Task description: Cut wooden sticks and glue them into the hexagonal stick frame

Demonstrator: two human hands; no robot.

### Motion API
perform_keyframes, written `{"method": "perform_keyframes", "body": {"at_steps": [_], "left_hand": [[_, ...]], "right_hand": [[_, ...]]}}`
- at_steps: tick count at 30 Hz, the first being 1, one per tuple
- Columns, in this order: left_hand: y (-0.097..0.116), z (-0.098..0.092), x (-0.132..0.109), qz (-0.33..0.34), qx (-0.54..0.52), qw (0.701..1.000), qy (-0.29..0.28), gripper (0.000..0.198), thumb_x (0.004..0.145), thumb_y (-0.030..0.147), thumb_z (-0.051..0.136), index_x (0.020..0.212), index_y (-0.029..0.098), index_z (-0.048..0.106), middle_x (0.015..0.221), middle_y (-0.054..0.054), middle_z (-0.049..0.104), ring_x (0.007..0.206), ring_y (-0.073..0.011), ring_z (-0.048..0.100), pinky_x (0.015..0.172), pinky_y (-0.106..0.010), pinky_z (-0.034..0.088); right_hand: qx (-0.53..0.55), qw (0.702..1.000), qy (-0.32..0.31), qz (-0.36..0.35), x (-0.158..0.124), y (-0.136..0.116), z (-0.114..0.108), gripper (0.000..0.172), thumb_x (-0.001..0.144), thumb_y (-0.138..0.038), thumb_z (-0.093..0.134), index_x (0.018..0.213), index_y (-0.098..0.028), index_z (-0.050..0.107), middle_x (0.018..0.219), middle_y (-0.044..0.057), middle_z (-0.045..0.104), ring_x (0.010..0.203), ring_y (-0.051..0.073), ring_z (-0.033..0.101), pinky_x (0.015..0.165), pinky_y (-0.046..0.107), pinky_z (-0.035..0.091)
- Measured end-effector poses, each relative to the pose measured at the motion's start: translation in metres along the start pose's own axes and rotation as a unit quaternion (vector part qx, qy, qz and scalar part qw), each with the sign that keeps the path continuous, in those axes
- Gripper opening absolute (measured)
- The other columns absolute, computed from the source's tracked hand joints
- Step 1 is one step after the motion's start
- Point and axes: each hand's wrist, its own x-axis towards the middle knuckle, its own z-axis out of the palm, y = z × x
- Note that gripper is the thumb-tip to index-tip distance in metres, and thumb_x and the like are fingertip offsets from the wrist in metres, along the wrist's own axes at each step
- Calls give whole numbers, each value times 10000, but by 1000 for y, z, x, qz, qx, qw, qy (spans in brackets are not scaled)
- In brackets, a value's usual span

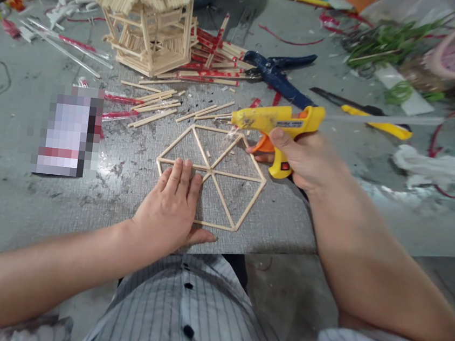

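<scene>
Striped shirt (179, 317) nearest. Left hand (169, 208) flat, fingers (175, 175) extended over stick hexagon's (210, 169) left half; right hand (308, 157) grips glue gun (281, 120), nozzle (225, 118) pointing left near far edge.

Left fingers (175, 177) partly hide the stick hexagon (210, 170).

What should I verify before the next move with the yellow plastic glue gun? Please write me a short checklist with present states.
1. Right hand grips the yellow plastic glue gun: ok.
2. Left hand rests on the hexagonal wooden-stick frame: ok.
3. Grey metal nozzle stays apart from the left hand: ok.
4. Translucent glue stick extends from the gun's rear: ok.
5. Loose pale wooden sticks lie well away from the nozzle: not ok, some appear close.
6. Lower-left part of the frame is intact: cannot tell, the left hand covers it.
</scene>
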Motion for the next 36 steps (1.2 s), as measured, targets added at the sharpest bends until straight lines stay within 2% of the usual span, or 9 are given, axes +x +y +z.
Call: {"method": "perform_keyframes", "body": {"at_steps": [4, 6, 11, 17, 22, 28, 32, 34, 36], "left_hand": [[0, -1, -1, 2, 13, 1000, 23, 1046, 779, 795, 503, 1392, -53, 496, 1449, -340, 412, 1363, -460, 417, 1074, -527, 453], [0, -3, -2, 25, 24, 998, 44, 1000, 799, 767, 515, 1372, -52, 517, 1447, -324, 430, 1359, -444, 438, 1072, -512, 462], [1, -2, -4, 117, 13, 987, 111, 622, 926, 518, 548, 1232, -15, 642, 1309, -233, 623, 1206, -342, 616, 989, -406, 536], [6, 2, -7, 130, -26, 975, 178, 405, 972, 332, 495, 1104, 7, 697, 1137, -208, 714, 1073, -306, 685, 814, -339, 598], [7, 0, -7, 136, -53, 967, 210, 371, 990, 274, 429, 1028, 34, 709, 1022, -182, 742, 990, -281, 711, 700, -312, 608], [7, -1, -6, 141, -74, 965, 206, 368, 1000, 278, 400, 980, 54, 691, 895, -144, 735, 893, -257, 714, 587, -301, 581], [-1, -10, -5, 162, -98, 959, 209, 328, 994, 249, 416, 914, 105, 699, 793, -70, 718, 727, -177, 676, 572, -261, 545], [-14, -19, -5, 140, -91, 962, 217, 293, 978, 248, 457, 862, 146, 706, 730, -30, 699, 651, -154, 634, 548, -253, 512], [-32, -31, -1, 57, -69, 973, 212, 296, 975, 270, 458, 874, 177, 721, 773, -31, 715, 712, -170, 642, 585, -263, 507]], "right_hand": [[-26, 999, -24, -18, 3, 5, -5, 424, 612, -607, 824, 844, -281, 686, 843, 24, 718, 722, 211, 706, 572, 355, 617], [-31, 999, -30, -20, 4, 6, -7, 383, 648, -586, 810, 859, -292, 686, 870, 28, 720, 746, 224, 711, 596, 375, 624], [-16, 999, -40, -22, 4, 8, -6, 393, 665, -572, 804, 898, -277, 688, 886, 32, 717, 737, 211, 709, 608, 357, 621], [-10, 999, -39, -22, 2, 6, 2, 395, 622, -598, 816, 848, -303, 682, 817, 2, 707, 752, 231, 714, 648, 402, 629], [-6, 998, -56, -27, 1, 3, 8, 445, 570, -635, 827, 800, -283, 682, 820, 16, 710, 782, 231, 720, 707, 395, 627], [-8, 997, -75, -27, 2, 1, 12, 517, 531, -706, 806, 776, -272, 672, 815, 40, 716, 798, 255, 725, 700, 414, 624], [21, 998, -56, -38, 3, -9, 4, 587, 495, -728, 807, 781, -239, 656, 794, 48, 725, 734, 245, 727, 644, 373, 614], [31, 997, -42, -49, 6, -18, -4, 629, 471, -733, 812, 808, -228, 647, 787, 48, 728, 703, 237, 725, 611, 349, 602], [41, 997, -25, -59, 10, -29, -11, 667, 443, -734, 821, 836, -226, 641, 777, 48, 728, 679, 233, 723, 598, 343, 594]]}}
